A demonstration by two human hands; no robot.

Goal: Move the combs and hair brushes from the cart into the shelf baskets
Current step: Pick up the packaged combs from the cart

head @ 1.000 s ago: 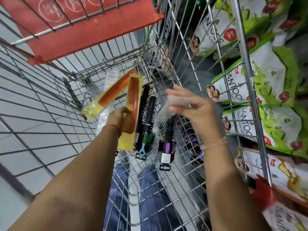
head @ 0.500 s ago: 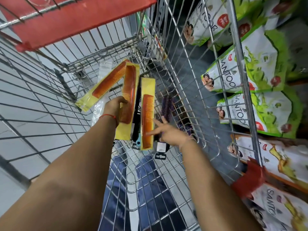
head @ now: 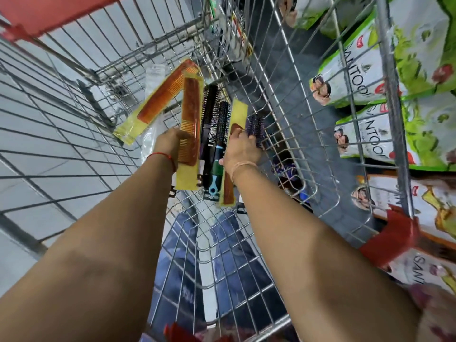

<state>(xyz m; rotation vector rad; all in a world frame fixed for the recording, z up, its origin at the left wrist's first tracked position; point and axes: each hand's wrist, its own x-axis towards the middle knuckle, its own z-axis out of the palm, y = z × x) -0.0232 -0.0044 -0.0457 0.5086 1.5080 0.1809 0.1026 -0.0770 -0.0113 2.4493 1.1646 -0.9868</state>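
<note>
Inside the cart point(head: 328, 154), my left hand point(head: 170, 144) grips a fan of combs and brushes point(head: 191, 122); right hand point(head: 243, 150) closes on a purple brush point(head: 255, 125). I'd lift it clear of the wire.

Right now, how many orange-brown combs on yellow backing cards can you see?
3. One orange-brown comb slants at the far left of the bundle, one sits upright by the left hand, one is under the right hand. Others may be hidden.
</note>
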